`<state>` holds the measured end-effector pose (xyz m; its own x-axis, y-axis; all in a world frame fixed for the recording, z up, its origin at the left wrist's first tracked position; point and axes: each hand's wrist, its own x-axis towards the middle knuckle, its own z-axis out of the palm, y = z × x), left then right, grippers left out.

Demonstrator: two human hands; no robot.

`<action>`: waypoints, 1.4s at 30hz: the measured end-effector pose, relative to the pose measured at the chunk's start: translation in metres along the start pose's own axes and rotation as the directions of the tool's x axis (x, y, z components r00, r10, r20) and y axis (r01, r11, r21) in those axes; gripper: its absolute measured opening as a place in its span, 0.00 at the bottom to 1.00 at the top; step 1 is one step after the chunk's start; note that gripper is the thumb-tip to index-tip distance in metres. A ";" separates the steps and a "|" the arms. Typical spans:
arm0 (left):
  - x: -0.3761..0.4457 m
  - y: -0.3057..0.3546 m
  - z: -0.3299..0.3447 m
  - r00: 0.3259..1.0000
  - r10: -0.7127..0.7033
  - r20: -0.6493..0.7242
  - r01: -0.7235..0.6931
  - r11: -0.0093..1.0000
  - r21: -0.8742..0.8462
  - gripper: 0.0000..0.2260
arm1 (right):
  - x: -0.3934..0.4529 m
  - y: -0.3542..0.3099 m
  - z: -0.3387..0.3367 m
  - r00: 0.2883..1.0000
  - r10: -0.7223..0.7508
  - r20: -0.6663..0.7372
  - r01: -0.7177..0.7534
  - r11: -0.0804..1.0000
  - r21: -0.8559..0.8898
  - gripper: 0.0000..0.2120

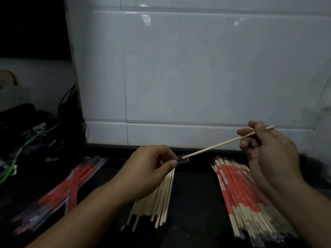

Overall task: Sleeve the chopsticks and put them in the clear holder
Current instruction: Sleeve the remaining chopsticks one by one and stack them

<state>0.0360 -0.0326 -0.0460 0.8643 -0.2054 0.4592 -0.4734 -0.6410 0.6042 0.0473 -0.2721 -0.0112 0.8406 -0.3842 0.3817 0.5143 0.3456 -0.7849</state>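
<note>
My right hand [266, 151] pinches a bare wooden chopstick [218, 145] near its far end. The chopstick slants down to the left, and its tip sits in the open mouth of a red-and-clear sleeve [182, 159]. My left hand [150, 169] pinches that sleeve between thumb and fingers; most of the sleeve is hidden behind the hand. Below my left hand lies a pile of bare chopsticks [157, 201]. Empty red-and-clear sleeves [68, 190] lie in a heap at the left. Sleeved chopsticks [247, 199] are piled at the right. A clear holder [325, 90] shows faintly at the right edge.
The dark counter [195, 197] runs up to a white tiled wall [179, 77]. At the far left sit tangled cables, a green cable [23, 151] and dark gear.
</note>
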 end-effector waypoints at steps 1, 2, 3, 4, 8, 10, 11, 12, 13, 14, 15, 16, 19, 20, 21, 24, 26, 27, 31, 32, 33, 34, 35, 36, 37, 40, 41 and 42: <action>0.000 0.000 0.000 1.000 -0.002 0.001 0.002 1.000 -0.007 0.03 | 0.000 0.000 0.000 1.000 0.005 0.007 -0.005 1.000 -0.003 0.09; 0.000 0.001 0.000 1.000 -0.005 0.001 0.005 1.000 -0.014 0.03 | -0.001 0.001 0.001 1.000 0.010 0.016 -0.010 1.000 -0.005 0.09; 0.000 0.001 0.000 1.000 -0.007 -0.001 0.007 1.000 -0.019 0.03 | -0.002 0.002 0.002 1.000 0.013 0.028 -0.013 1.000 -0.008 0.09; 0.000 0.001 -0.001 1.000 -0.007 -0.003 0.007 1.000 -0.023 0.03 | -0.003 0.004 0.003 0.999 0.014 0.038 -0.014 1.000 -0.012 0.08; 0.001 0.003 -0.002 1.000 -0.020 -0.008 0.020 1.000 -0.022 0.04 | -0.005 0.006 0.003 1.000 -0.006 0.026 0.007 1.000 -0.026 0.08; 0.001 0.002 -0.002 0.999 -0.034 -0.013 0.034 0.999 -0.007 0.05 | -0.003 0.003 0.002 1.000 -0.026 -0.004 0.026 1.000 -0.012 0.08; 0.001 0.002 -0.002 0.999 -0.041 -0.015 0.041 0.999 0.002 0.05 | -0.002 0.001 0.001 0.999 -0.032 -0.023 0.032 0.999 -0.001 0.08; 0.001 0.002 -0.002 0.999 -0.048 -0.016 0.048 0.999 0.011 0.05 | 0.000 -0.001 -0.001 0.999 -0.035 -0.041 0.036 0.999 0.007 0.08; 0.001 0.002 -0.001 0.998 -0.056 -0.017 0.056 0.998 0.017 0.06 | 0.001 -0.003 -0.002 0.998 -0.037 -0.051 0.038 0.999 0.011 0.08; 0.001 0.002 -0.001 0.998 -0.064 -0.018 0.064 0.998 0.020 0.06 | 0.001 -0.004 -0.002 0.998 -0.038 -0.057 0.039 0.999 0.015 0.09; 0.001 0.002 -0.001 0.997 -0.069 -0.018 0.070 0.997 0.022 0.06 | 0.002 -0.004 -0.003 0.998 -0.037 -0.060 0.038 0.999 0.018 0.09; 0.001 0.002 -0.001 0.997 -0.074 -0.017 0.074 0.997 0.025 0.06 | 0.002 -0.004 -0.003 0.998 -0.035 -0.060 0.036 0.999 0.019 0.09; 0.002 0.002 -0.001 0.997 -0.081 -0.018 0.081 0.996 0.029 0.07 | 0.002 -0.002 -0.002 0.998 -0.026 -0.049 0.027 0.999 0.021 0.09; 0.002 0.002 -0.001 0.997 -0.080 -0.020 0.081 0.996 0.030 0.07 | 0.002 -0.001 -0.001 0.999 -0.022 -0.040 0.023 0.999 0.025 0.09; 0.002 0.003 -0.001 0.997 -0.079 -0.022 0.080 0.996 0.032 0.07 | 0.002 0.000 -0.001 0.999 -0.019 -0.032 0.020 0.999 0.028 0.09; 0.002 0.004 0.000 0.997 -0.078 -0.022 0.079 0.996 0.047 0.07 | 0.001 0.002 0.000 1.000 -0.015 -0.019 0.016 1.000 0.027 0.09; 0.002 0.004 0.000 0.997 -0.079 -0.018 0.080 0.995 0.055 0.06 | 0.001 0.003 0.000 1.000 -0.017 -0.018 0.017 1.000 0.023 0.09; 0.002 0.004 0.000 0.997 -0.079 -0.017 0.079 0.995 0.059 0.06 | 0.001 0.003 -0.001 1.000 -0.018 -0.020 0.019 1.000 0.021 0.09; 0.001 0.004 -0.001 0.998 -0.067 -0.015 0.067 0.996 0.064 0.07 | 0.001 0.000 -0.001 0.999 -0.027 -0.044 0.028 0.999 0.024 0.09; 0.001 0.004 -0.001 0.998 -0.065 -0.016 0.066 0.996 0.064 0.07 | 0.001 -0.001 -0.001 0.998 -0.027 -0.048 0.028 0.999 0.025 0.09; 0.001 0.004 -0.001 0.998 -0.066 -0.015 0.066 0.996 0.064 0.07 | 0.001 -0.001 -0.001 0.998 -0.024 -0.051 0.025 0.999 0.027 0.09; 0.001 0.004 0.000 0.998 -0.067 -0.014 0.068 0.996 0.063 0.07 | 0.002 -0.001 -0.001 0.998 -0.020 -0.052 0.021 0.999 0.031 0.09; 0.001 0.004 0.000 0.998 -0.067 -0.014 0.068 0.996 0.060 0.07 | 0.002 -0.001 -0.001 0.999 -0.015 -0.049 0.017 0.999 0.034 0.08; 0.001 0.005 0.000 0.998 -0.065 -0.015 0.066 0.996 0.057 0.07 | 0.001 0.000 -0.001 0.999 -0.011 -0.043 0.012 0.999 0.037 0.08; 0.001 0.005 0.000 0.998 -0.063 -0.016 0.063 0.996 0.056 0.07 | 0.001 0.000 -0.001 0.999 -0.007 -0.035 0.008 0.999 0.037 0.08; 0.001 0.005 0.000 0.998 -0.061 -0.009 0.062 0.996 0.057 0.06 | -0.001 0.002 0.000 1.000 -0.003 -0.012 0.003 0.999 0.034 0.08; 0.001 0.005 -0.001 0.998 -0.060 -0.008 0.060 0.997 0.052 0.05 | -0.001 0.002 0.000 1.000 -0.003 -0.007 0.003 1.000 0.029 0.08; 0.000 0.005 -0.001 0.998 -0.056 -0.007 0.057 0.997 0.044 0.05 | -0.001 0.003 0.000 1.000 -0.004 -0.003 0.004 1.000 0.023 0.09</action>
<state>0.0340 -0.0350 -0.0427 0.8885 -0.1640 0.4286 -0.4156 -0.6834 0.6001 0.0477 -0.2710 -0.0140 0.8380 -0.3880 0.3838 0.5218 0.3637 -0.7716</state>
